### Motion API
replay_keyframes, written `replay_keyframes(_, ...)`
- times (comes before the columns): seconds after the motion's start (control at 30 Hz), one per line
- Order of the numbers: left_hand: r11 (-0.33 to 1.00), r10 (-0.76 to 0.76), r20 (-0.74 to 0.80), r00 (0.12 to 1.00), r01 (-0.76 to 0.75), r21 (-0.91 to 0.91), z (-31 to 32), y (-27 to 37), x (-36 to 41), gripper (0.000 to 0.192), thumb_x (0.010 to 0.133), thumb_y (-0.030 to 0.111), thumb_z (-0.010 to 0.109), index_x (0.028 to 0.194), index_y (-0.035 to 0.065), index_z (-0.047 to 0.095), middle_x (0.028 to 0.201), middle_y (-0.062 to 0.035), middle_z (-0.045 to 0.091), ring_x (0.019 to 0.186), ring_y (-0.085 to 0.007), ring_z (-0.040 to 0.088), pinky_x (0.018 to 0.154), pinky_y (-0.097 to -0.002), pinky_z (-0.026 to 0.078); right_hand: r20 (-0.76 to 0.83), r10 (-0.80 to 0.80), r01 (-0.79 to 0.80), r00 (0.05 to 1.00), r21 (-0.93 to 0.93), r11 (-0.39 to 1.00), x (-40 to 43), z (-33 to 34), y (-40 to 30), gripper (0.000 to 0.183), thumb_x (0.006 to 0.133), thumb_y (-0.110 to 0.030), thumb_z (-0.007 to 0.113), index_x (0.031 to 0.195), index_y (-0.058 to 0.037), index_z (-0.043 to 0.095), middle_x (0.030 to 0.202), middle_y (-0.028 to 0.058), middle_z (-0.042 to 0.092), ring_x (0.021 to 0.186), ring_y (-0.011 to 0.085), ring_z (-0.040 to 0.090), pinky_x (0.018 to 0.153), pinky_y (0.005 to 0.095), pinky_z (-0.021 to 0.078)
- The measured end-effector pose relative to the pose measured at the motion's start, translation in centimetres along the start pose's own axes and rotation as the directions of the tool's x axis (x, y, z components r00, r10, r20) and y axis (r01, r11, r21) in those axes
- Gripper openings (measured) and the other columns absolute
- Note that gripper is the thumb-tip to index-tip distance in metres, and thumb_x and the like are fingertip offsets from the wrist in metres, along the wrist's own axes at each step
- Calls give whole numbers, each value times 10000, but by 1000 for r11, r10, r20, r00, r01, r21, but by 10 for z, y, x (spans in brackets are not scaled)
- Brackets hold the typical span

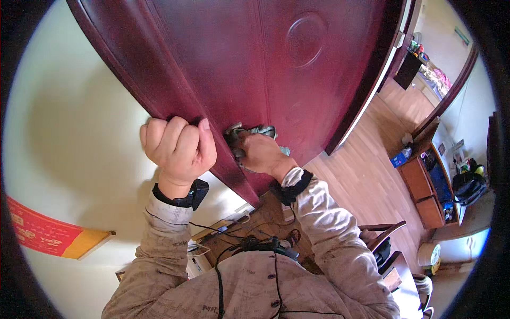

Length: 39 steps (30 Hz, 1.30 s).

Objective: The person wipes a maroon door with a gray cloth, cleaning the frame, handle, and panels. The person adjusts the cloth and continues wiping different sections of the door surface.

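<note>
A dark red panelled door (223, 60) in a matching frame (167, 71) fills the view ahead. My left hand (181, 145) is curled into a fist at the frame's outer edge, beside the pale wall; nothing shows in it. To its right, my right hand (261, 153) is closed on a crumpled grey-green cloth (265, 130) against the door, near the frame. A metal door handle (234, 127) shows partly beside its fingers; the rest is hidden by the hand and cloth. Black bands circle both wrists.
Black cables (239, 235) run across my front and near the floor. A red and yellow hanging (48, 231) is on the left wall. At right are the wooden floor (358, 159), an open cabinet (422, 187), a chair (384, 235) and a table (402, 279).
</note>
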<state>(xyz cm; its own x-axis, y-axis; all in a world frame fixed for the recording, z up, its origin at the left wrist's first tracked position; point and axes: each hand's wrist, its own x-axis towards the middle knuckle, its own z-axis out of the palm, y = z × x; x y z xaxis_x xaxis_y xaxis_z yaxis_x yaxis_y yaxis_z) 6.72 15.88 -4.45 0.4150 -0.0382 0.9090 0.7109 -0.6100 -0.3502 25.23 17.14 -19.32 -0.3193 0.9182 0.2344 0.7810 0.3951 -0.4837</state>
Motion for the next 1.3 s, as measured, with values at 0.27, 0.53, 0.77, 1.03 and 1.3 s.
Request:
replay_keyframes(0.27,999,-14,67,998,17,-52,-8,4,-2,334,816,53,728,635,118,455,661,-42,465,676,-274,427,649,-404,338,-65,308,-306,949,44,951,6,2,-13,244,817,-244,659,935,-60,769,930,220,750,901,422,730,819,512,586)
replay_keyframes(0.53,998,3,5,1000,-2,-57,4,14,8,343,819,47,725,639,114,441,670,-44,471,685,-269,429,652,-399,337,-26,-93,91,995,-68,994,36,14,82,315,801,-282,679,906,0,773,947,291,725,921,466,714,845,527,576)
replay_keyframes(0.77,999,17,-7,1000,-18,-31,-4,9,-1,354,816,52,722,636,115,424,655,-44,455,680,-270,421,651,-401,333,-230,72,-5,971,282,959,-40,10,13,316,844,-326,705,1057,-105,783,998,245,733,941,439,708,836,519,574)
replay_keyframes(1.03,998,18,-8,1000,-18,-61,-6,9,1,355,812,49,722,636,111,420,656,-52,452,683,-278,427,659,-402,336,-446,83,-2,891,179,984,-71,-37,-18,362,864,-206,734,1212,-111,736,1001,205,707,888,403,700,837,472,568)
replay_keyframes(1.3,995,25,53,998,-19,-101,-9,8,-3,349,829,53,719,638,112,433,675,-49,470,715,-280,435,674,-404,348,-447,-229,249,865,-14,968,-14,0,-8,581,683,-53,725,1257,-146,708,1121,107,624,1021,377,600,925,471,517)
